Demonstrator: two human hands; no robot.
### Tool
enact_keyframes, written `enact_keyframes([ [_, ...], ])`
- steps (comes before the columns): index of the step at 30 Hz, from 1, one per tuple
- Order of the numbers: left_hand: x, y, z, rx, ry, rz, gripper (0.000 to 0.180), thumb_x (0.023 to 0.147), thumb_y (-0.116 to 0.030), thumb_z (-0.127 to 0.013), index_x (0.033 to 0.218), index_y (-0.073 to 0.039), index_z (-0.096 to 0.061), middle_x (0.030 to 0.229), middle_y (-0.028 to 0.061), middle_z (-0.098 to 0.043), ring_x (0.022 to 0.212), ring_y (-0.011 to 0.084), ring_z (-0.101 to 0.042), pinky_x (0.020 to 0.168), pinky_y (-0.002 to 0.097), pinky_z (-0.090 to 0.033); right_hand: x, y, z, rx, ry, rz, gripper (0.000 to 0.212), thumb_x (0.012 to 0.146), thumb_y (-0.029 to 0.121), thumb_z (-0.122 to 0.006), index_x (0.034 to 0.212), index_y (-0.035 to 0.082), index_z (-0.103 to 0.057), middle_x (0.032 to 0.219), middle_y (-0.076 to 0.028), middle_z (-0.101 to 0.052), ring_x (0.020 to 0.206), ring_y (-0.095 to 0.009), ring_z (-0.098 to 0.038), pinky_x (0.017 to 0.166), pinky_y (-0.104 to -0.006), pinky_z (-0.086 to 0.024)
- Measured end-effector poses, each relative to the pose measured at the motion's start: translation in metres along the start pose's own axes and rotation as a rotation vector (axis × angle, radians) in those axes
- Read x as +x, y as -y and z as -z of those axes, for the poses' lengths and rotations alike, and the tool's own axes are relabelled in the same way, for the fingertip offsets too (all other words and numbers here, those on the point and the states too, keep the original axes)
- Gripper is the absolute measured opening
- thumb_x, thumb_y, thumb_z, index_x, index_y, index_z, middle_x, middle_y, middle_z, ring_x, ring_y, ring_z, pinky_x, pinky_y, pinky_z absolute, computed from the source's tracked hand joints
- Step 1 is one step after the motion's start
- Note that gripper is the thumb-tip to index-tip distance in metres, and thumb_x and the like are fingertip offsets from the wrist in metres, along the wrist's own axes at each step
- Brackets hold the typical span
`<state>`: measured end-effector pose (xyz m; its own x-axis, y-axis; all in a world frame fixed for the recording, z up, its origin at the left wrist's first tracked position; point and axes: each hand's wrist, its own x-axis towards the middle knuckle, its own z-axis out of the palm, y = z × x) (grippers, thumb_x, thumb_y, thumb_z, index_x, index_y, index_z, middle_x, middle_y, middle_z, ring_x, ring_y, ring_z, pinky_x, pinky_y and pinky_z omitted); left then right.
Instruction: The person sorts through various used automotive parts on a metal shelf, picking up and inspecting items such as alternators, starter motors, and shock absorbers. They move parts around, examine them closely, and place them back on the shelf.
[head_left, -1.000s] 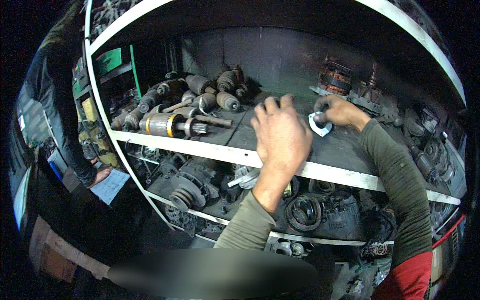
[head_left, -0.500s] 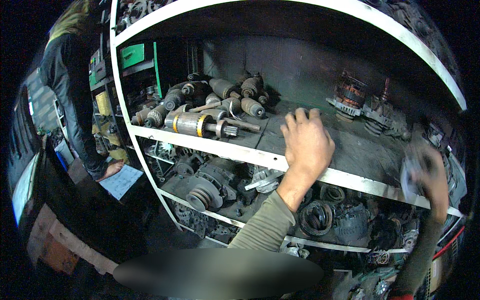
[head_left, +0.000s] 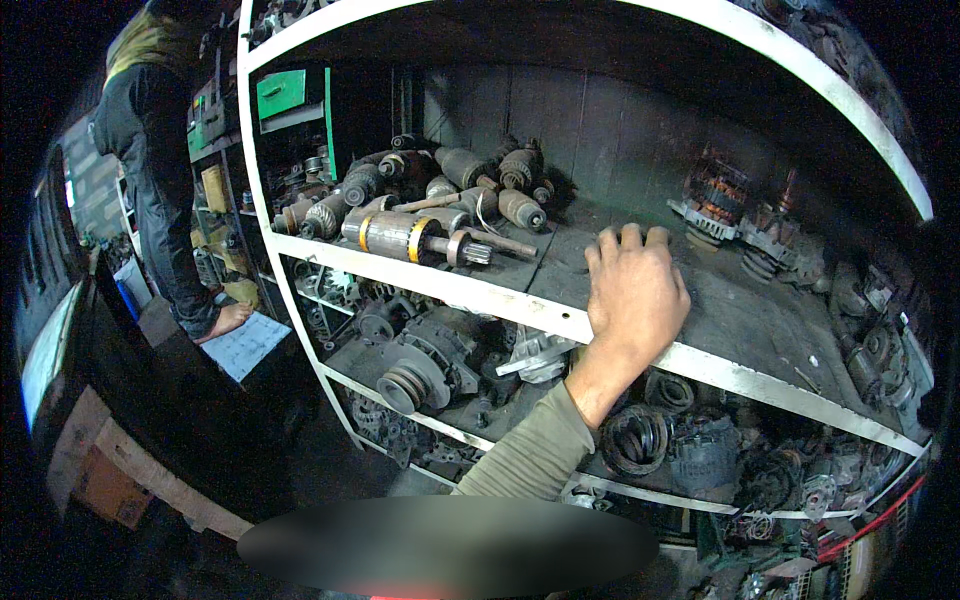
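white shelf edge (head_left: 530, 309) runs partly hidden behind the left hand (head_left: 637, 295).

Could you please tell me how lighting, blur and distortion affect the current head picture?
In the head view, fisheye distortion bows the upper white shelf rail and the corners fall black; the back wall is dim; a blurred oval patch covers the lower middle; the left hand looks fairly sharp.
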<state>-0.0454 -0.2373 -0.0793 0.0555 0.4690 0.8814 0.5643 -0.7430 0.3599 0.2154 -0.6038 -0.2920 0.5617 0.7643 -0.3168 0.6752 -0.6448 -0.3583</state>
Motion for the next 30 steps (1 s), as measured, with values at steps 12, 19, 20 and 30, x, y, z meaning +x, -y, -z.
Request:
enact_keyframes([
  [12,0.010,0.089,0.079,-0.400,-0.710,0.036,0.020,0.095,-0.012,-0.059,0.109,0.001,-0.066,0.104,0.0162,-0.067,0.097,0.0317,-0.063,0.089,0.0428,-0.047,-0.049,0.142,0.073,-0.023,-0.224,0.526,0.032,0.078,0.021,-0.082,0.105,0.006,-0.070,0.096,-0.012,-0.072,0.094,-0.029,-0.066,0.085,-0.0430,-0.050],
  [19,0.003,0.122,0.079,0.055,-0.766,-0.028,0.027,0.090,-0.009,-0.052,0.115,-0.003,-0.063,0.111,0.0154,-0.061,0.109,0.0332,-0.050,0.100,0.0472,-0.032,0.034,0.452,0.141,0.046,-0.578,1.443,0.022,0.092,0.023,-0.066,0.099,0.003,-0.070,0.100,-0.020,-0.066,0.101,-0.038,-0.063,0.092,-0.0458,-0.049],
  [20,0.003,0.121,0.078,0.078,-0.773,-0.007,0.028,0.090,-0.008,-0.051,0.115,-0.004,-0.063,0.112,0.0153,-0.061,0.110,0.0332,-0.050,0.101,0.0476,-0.031,0.047,0.489,0.137,0.027,-0.617,1.346,0.026,0.090,0.025,-0.068,0.103,0.003,-0.072,0.105,-0.021,-0.067,0.105,-0.039,-0.064,0.093,-0.0465,-0.049],
  [30,0.003,0.123,0.076,0.088,-0.707,0.070,0.030,0.086,-0.004,-0.051,0.114,-0.001,-0.061,0.117,0.0224,-0.053,0.120,0.0404,-0.043,0.109,0.0534,-0.026,0.097,0.583,0.117,0.194,-0.409,1.223,0.024,0.083,0.020,-0.074,0.099,0.003,-0.076,0.093,-0.020,-0.074,0.083,-0.027,-0.071,0.079,-0.0398,-0.054],
])
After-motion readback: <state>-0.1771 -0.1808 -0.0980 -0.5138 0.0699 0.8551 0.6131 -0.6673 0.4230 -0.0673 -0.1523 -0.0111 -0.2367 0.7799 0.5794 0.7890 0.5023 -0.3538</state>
